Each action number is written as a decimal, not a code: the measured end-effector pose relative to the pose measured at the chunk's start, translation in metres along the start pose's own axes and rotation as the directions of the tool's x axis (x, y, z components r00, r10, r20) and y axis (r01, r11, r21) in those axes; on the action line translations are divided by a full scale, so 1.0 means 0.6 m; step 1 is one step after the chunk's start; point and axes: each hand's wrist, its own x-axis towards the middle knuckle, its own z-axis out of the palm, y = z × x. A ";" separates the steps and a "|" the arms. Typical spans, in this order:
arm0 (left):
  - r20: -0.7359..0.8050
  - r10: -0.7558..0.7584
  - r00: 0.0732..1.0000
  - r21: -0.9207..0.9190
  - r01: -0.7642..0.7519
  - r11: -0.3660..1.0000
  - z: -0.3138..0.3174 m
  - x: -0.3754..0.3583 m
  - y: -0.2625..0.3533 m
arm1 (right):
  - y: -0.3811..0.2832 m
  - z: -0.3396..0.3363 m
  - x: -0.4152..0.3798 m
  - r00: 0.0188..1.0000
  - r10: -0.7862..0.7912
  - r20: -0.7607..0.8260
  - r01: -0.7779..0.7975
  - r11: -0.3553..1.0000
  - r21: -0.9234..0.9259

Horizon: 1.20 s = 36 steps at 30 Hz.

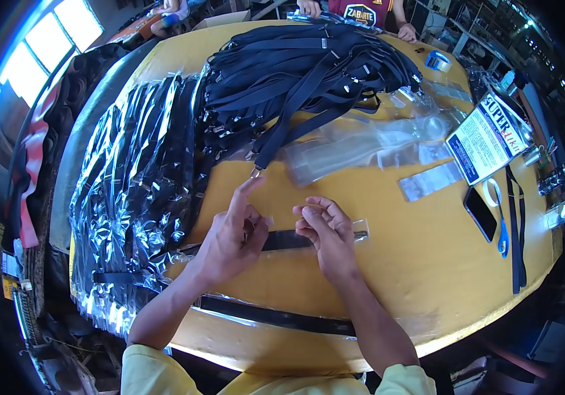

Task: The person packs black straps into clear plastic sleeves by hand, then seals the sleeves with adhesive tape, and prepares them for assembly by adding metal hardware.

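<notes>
My left hand (226, 240) is over the table with its index finger stretched out. Its other fingers are curled against the thumb, around a small clear piece (269, 220) like a bit of tape or film. My right hand (328, 234) faces it, fingers curled and thumb pressed on them; whatever it may hold is hidden. Beneath both hands lies a black strap in a clear plastic sleeve (287, 241). Closer to my body is another sleeved black strap (276, 317). The metal clip of a loose strap (256, 172) is just beyond my left index fingertip.
Sleeved straps (137, 178) are stacked at left; loose black straps with clips (309, 66) pile up behind. Clear sleeves (368, 148), a printed box (490, 135), a phone (480, 214), blue-handled scissors (503, 237) and a tape roll (438, 61) lie rightward. Another person (361, 10) is across the table.
</notes>
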 end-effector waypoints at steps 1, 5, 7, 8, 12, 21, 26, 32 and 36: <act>0.020 -0.030 0.999 -0.003 0.031 1.000 -0.001 -0.006 0.001 | 0.002 -0.001 0.000 1.000 0.004 0.001 -0.004 1.000 0.002; 0.035 -0.036 0.999 -0.022 0.036 0.999 0.003 -0.024 -0.016 | 0.008 -0.004 0.004 0.998 -0.058 0.011 0.058 0.998 -0.015; 0.067 -0.067 0.996 -0.049 0.070 0.996 0.005 -0.028 -0.023 | 0.010 -0.005 0.005 0.996 -0.088 0.015 0.088 0.996 -0.033; 0.068 -0.072 0.995 -0.051 0.075 0.996 0.007 -0.030 -0.026 | 0.008 -0.004 0.003 0.996 -0.091 0.022 0.091 0.995 -0.036; 0.100 -0.108 0.989 -0.032 0.112 0.993 0.015 -0.031 -0.035 | 0.001 -0.001 -0.002 0.995 -0.095 0.037 0.097 0.994 -0.056; 0.140 -0.225 0.964 0.089 0.214 0.973 0.024 -0.019 -0.038 | -0.009 0.002 -0.012 0.997 -0.059 0.045 0.063 0.994 -0.087; 0.144 -0.269 0.952 0.100 0.256 0.961 0.032 -0.016 -0.047 | -0.015 0.003 -0.013 0.999 -0.016 0.038 0.018 0.997 -0.072; 0.212 -0.322 0.923 0.065 0.315 0.947 0.021 -0.003 -0.038 | -0.018 0.005 -0.013 0.999 -0.008 0.051 0.011 0.997 -0.071; 0.280 -0.368 0.887 0.054 0.368 0.928 0.016 0.002 -0.039 | -0.017 0.003 -0.012 0.997 -0.014 0.070 0.019 0.997 -0.071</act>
